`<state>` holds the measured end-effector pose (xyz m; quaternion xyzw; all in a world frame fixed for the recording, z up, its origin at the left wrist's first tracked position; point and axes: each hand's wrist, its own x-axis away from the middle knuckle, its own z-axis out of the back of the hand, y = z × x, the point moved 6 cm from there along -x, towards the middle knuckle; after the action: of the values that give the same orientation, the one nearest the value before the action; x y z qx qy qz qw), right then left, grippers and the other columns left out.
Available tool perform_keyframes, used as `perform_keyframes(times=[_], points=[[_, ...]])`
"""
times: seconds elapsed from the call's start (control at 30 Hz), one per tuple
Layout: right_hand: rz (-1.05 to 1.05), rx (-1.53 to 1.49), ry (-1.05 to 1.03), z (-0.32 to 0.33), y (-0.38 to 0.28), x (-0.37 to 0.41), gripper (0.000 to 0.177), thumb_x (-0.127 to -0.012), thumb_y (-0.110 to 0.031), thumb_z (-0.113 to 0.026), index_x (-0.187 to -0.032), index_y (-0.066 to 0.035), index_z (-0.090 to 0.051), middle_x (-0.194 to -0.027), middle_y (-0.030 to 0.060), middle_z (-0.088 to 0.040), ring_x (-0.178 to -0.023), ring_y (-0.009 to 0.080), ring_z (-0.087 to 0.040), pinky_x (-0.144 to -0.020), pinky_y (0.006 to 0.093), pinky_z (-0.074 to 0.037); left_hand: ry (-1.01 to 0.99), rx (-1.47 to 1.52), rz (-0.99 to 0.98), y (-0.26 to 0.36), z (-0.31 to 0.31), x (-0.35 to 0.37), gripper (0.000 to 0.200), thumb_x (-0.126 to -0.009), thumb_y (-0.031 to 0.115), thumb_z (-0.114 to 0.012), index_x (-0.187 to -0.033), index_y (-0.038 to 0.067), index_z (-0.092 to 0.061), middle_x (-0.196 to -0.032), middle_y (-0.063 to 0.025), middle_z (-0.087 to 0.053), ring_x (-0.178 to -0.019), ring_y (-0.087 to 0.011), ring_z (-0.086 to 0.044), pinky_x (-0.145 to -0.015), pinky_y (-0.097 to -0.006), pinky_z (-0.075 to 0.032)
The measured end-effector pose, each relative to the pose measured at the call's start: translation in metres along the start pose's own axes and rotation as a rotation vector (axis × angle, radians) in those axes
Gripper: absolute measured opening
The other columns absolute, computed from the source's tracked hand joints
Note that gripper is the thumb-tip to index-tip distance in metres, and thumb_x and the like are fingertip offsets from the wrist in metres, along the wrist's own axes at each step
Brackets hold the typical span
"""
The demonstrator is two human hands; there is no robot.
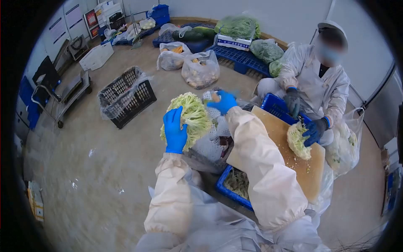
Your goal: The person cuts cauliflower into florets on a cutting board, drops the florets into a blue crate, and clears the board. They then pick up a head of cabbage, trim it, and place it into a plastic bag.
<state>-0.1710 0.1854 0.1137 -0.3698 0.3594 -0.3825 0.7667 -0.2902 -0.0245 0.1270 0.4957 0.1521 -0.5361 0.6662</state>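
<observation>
A pale cauliflower head (189, 119) is in my left hand (175, 130), which wears a blue glove and has its fingers wrapped round the near left side. Just right of it, my right hand (226, 102), also blue-gloved and blurred by motion, is closed on a white foam net (208, 96). More white foam netting (208, 147) lies heaped below, between my arms. Under my right forearm is a cutting board (277, 138) with crumbs on it. Across it, a co-worker's dark-gloved hand (315, 131) holds another cauliflower (298, 140) on the board.
Blue crates (224, 185) stand under the board. A black crate (126, 98) with a plastic liner sits ahead left. Plastic bags (200, 69) of produce lie ahead, before blue pallets (239, 59) with vegetables. A cart (69, 98) stands far left; a filled bag (345, 147) is beside the co-worker.
</observation>
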Motion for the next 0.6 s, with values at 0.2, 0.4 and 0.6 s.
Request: perform_keyframes(times=[0.2,0.4,0.6], points=[[0.133,0.269,-0.055,0.022,0.008,0.053,0.045,-0.072,-0.025,-0.068,-0.107,-0.002,-0.052,-0.095,0.0202,-0.06,-0.09,0.0342,-0.058,-0.075,0.0432,-0.046,-0.144,-0.143,-0.24,0.028,-0.007,0.011,0.053,-0.063,-0.006,-0.058,-0.115,0.006,-0.056,-0.112,-0.0113,-0.053,-0.112,-0.0365,-0.042,-0.095,-0.0429,-0.037],[-0.049,-0.28,-0.031,0.064,-0.011,0.114,0.038,-0.074,-0.021,-0.068,-0.103,-0.003,-0.051,-0.078,0.0129,-0.06,-0.066,0.0211,-0.061,-0.057,0.0317,-0.046,-0.212,-0.166,-0.484,0.077,-0.019,0.033,0.048,-0.066,-0.003,-0.055,-0.112,0.01,-0.06,-0.111,-0.0062,-0.055,-0.11,-0.0351,-0.046,-0.082,-0.0408,-0.041],[-0.111,-0.338,-0.268,0.05,-0.04,0.109,0.044,-0.068,-0.02,-0.072,-0.103,-0.001,-0.053,-0.076,0.0103,-0.059,-0.058,0.0158,-0.059,-0.044,0.0283,-0.046,-0.239,-0.218,-0.639,0.109,-0.026,0.061,0.043,-0.069,0.004,-0.056,-0.111,0.012,-0.06,-0.112,-0.0044,-0.054,-0.11,-0.0335,-0.048,-0.07,-0.0391,-0.041]])
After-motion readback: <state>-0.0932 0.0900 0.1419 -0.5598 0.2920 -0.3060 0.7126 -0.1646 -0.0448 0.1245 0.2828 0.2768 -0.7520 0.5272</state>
